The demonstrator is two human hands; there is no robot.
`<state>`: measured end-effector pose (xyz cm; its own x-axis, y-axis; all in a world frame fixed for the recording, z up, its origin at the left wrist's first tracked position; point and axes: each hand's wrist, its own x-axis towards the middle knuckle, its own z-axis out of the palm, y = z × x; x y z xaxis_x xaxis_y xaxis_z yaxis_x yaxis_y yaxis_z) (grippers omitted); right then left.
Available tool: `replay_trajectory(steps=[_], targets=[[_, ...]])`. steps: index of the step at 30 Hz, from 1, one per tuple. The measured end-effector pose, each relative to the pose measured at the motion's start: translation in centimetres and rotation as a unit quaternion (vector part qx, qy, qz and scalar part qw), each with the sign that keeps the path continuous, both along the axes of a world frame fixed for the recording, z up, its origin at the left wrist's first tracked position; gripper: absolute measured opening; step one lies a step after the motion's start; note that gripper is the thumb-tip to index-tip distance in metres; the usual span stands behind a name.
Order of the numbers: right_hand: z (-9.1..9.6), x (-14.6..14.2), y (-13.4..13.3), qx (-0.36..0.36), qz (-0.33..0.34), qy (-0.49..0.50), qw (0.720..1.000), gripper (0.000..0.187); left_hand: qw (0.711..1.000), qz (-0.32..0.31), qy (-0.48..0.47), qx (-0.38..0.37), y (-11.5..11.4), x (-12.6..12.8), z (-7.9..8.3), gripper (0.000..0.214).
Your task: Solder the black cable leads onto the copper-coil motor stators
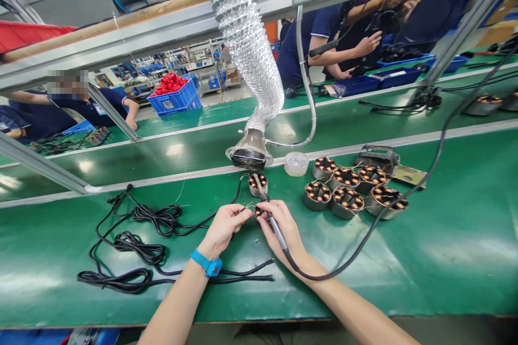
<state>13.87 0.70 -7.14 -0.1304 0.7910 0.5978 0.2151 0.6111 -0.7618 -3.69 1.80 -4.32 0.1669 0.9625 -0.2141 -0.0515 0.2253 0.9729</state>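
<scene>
My left hand [230, 222], with a blue band [207, 263] on its wrist, pinches a thin wire [247, 206] between thumb and fingertips. My right hand [283, 226] grips a soldering iron [275, 225] whose tip points away from me, over a motor stator [258, 185] with copper windings. A black cable [234, 194] runs to that stator's left side. Between my hands, at the right fingertips, is a small round dark and copper-coloured piece [258, 211], partly covered by the fingers. Whether the iron's tip touches the stator I cannot tell.
Several more stators [347, 200] stand to the right, near a grey iron stand [376, 159] and a round whitish container [296, 164]. Coiled black cables [140, 248] lie left. A silver exhaust duct [251, 48] hangs ahead. Co-workers [324, 43] sit across the bench.
</scene>
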Motion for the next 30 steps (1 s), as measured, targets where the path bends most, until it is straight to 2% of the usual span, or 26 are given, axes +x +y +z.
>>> replay_trajectory(steps=[4,11,17,20,23,26,30], targets=[[-0.1,0.0,0.0,-0.001,-0.004,-0.003,1.000,0.030,0.999,-0.016,-0.027,-0.022,0.1,0.0,0.2,0.046],[-0.1,-0.1,-0.1,0.001,-0.010,-0.004,1.000,0.030,0.999,0.031,0.005,-0.007,-0.5,1.5,0.2,0.049],[0.0,0.0,-0.1,0.005,-0.010,-0.006,1.000,0.032,0.999,0.006,0.003,-0.043,-0.3,1.3,0.0,0.064],[0.0,0.0,-0.1,0.009,-0.013,-0.006,1.000,0.031,0.999,-0.021,-0.030,-0.038,-0.2,0.7,0.2,0.056],[0.0,0.0,0.0,0.015,-0.014,-0.010,1.000,0.030,1.000,-0.015,-0.025,0.003,-0.2,0.6,0.3,0.044],[0.1,0.0,0.2,0.025,-0.031,-0.019,0.999,0.029,1.000,0.005,0.000,0.025,-0.1,0.9,0.1,0.044],[0.1,0.2,0.4,0.042,-0.049,-0.036,0.997,0.026,1.000,0.018,0.004,0.013,-0.1,1.6,-0.1,0.049]])
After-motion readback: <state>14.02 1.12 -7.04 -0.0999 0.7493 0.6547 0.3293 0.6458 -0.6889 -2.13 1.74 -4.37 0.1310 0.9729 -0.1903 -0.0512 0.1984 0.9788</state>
